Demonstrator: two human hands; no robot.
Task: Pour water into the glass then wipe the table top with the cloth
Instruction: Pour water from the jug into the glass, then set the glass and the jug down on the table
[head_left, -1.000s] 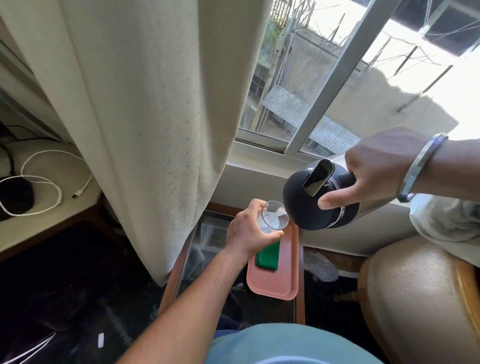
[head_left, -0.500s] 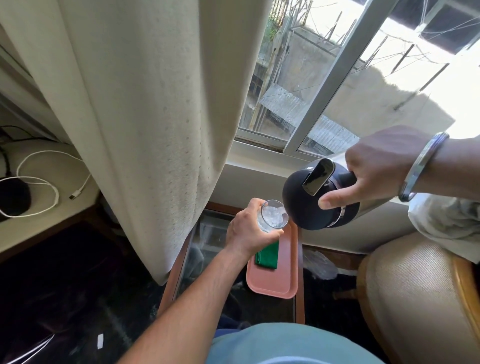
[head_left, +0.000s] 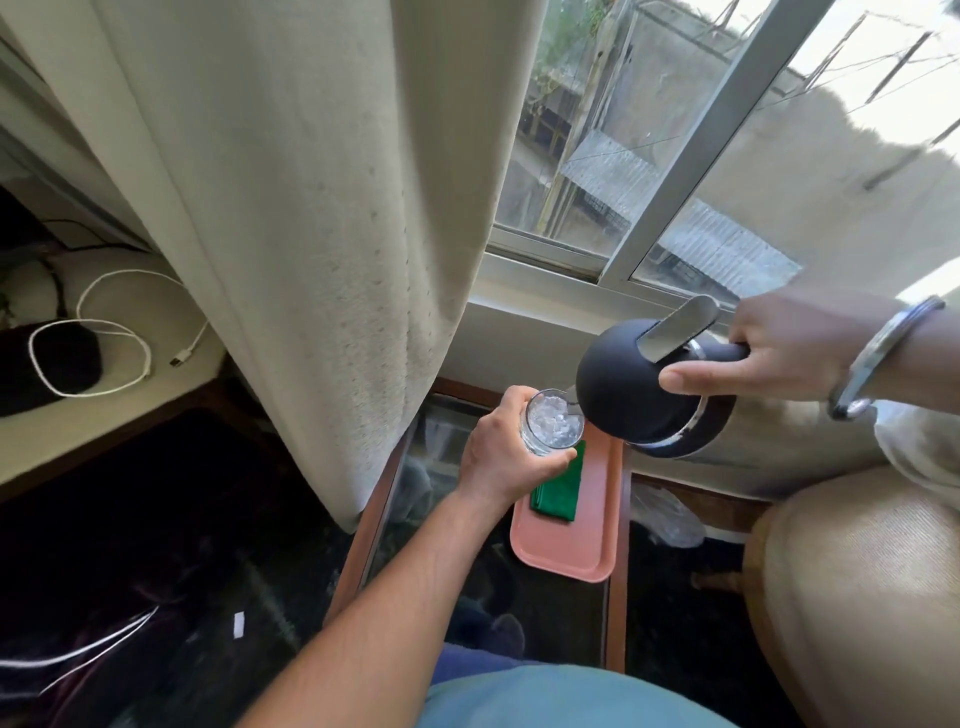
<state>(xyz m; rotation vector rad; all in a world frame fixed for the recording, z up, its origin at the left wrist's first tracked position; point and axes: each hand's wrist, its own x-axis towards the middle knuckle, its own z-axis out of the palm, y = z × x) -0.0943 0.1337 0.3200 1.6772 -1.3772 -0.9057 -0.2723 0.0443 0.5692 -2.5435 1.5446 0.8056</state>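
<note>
Pouring step in hand: right hand grip clasps jug, left hand grip wraps glass below spout; next, level jug.

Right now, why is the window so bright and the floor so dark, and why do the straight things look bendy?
In the head view, sunlight through the window washes the top right almost white, while the floor beside the curtain sits in deep shade. The wide-angle lens slants and bows the window frame. The water in the glass sparkles with small glints.
</note>
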